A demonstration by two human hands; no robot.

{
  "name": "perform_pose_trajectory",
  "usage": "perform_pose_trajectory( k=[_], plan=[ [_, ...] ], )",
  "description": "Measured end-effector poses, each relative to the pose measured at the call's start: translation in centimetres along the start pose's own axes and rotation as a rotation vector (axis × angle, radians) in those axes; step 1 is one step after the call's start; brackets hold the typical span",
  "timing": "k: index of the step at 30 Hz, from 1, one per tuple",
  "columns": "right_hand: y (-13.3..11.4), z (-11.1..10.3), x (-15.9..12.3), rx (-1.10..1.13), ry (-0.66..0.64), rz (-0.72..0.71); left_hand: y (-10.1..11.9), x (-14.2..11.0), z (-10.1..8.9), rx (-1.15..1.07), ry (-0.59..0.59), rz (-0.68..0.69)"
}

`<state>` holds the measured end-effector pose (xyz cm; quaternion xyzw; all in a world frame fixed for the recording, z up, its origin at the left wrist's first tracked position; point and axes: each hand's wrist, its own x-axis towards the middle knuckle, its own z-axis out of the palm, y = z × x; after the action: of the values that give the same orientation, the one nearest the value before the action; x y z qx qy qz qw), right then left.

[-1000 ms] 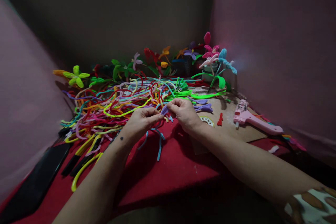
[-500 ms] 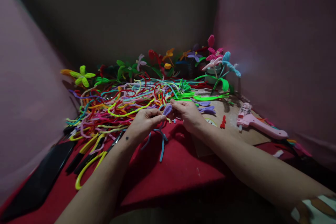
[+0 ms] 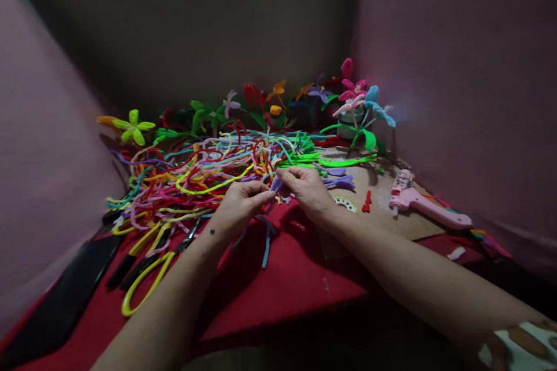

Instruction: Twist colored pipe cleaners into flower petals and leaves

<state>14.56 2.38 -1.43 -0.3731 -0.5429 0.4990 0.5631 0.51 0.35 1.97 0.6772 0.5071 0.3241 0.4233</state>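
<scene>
Between my two hands is a small purple pipe-cleaner petal (image 3: pixel 277 184), partly covered by fingers. My left hand (image 3: pixel 247 197) pinches its lower end between thumb and fingertips. From the other side, my right hand (image 3: pixel 307 190) grips its upper part with thumb and forefinger. Below them, blue pipe-cleaner pieces (image 3: pixel 266 246) lie on the red cloth (image 3: pixel 300 278). Just past my fingers spreads a tangled heap of colourful pipe cleaners (image 3: pixel 217 162). More purple petals (image 3: pixel 342 181) lie right of my right hand.
A pink glue gun (image 3: pixel 429 206) rests on a brown board (image 3: pixel 383 214) at the right, near a red twisted piece (image 3: pixel 366 202) and a white ring (image 3: pixel 344 203). Yellow-handled scissors (image 3: pixel 145 290) and pliers (image 3: pixel 134 255) lie at the left. Pipe-cleaner flowers (image 3: pixel 134 126) stand along the back.
My right fingers have shifted slightly left and closed further over the purple petal, so less of it shows. The view has moved a little, uncovering more of the white ring.
</scene>
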Motion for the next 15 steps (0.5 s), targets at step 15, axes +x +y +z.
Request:
perform_pose_trajectory(
  k=[15],
  plan=[
    [-0.28,-0.07,-0.25,0.192,-0.062,0.099,-0.35,0.11,-0.02,0.026,0.044,0.039]
  ],
)
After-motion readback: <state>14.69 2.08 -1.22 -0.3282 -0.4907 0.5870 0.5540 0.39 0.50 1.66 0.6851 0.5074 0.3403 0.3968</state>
